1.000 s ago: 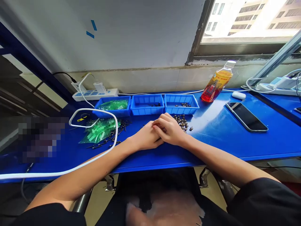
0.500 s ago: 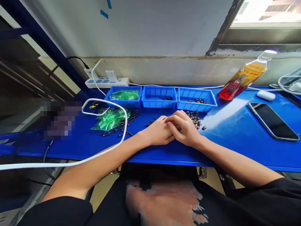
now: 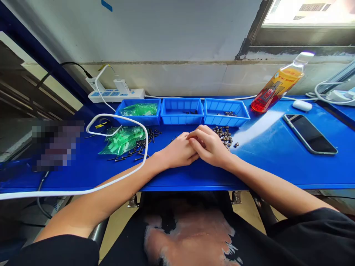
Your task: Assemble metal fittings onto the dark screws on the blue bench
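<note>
On a blue workbench [image 3: 277, 162], green bagged parts [image 3: 122, 139] and black screws [image 3: 144, 147] lie left of a worker's left hand [image 3: 177, 152] and right hand [image 3: 211, 147], pressed together with fingers curled; whether they pinch anything cannot be told. Small metal nuts [image 3: 224, 135] sit just right.

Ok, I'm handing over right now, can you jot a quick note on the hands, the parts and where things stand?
Left hand and right hand rest together on the blue metal workbench, fingers closed over something too small to make out.
Loose small dark metal fittings lie just past the right hand; black pins and clear bags of green plastic pieces lie to the left.
Three blue plastic trays behind: left holds a green bag, middle and right hold a few small parts.
Done: few parts in trays. Left: the loose piles.
</note>
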A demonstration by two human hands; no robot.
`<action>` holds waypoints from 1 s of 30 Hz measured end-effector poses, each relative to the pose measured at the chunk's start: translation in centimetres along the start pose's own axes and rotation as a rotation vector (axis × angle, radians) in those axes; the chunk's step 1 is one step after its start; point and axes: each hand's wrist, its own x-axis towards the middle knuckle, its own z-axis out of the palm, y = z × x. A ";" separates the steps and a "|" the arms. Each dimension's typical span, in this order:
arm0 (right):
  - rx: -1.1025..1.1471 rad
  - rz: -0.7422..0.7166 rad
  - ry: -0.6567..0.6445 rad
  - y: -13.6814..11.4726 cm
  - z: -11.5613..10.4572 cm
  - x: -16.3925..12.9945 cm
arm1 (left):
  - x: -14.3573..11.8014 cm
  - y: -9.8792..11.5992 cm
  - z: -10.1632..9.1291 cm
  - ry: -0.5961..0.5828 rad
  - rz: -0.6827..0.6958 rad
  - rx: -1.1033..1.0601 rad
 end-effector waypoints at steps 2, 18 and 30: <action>0.013 0.004 -0.011 -0.1 -0.2 0.1 | 0.0 0.0 0.3 0.049 -0.019 0.007; 0.065 0.088 0.056 0.2 -1.8 0.4 | -0.3 -0.7 -1.3 0.433 -0.163 -0.092; -0.143 0.003 0.072 1.6 -1.1 0.9 | -1.0 -1.8 -2.1 0.459 -0.339 -0.150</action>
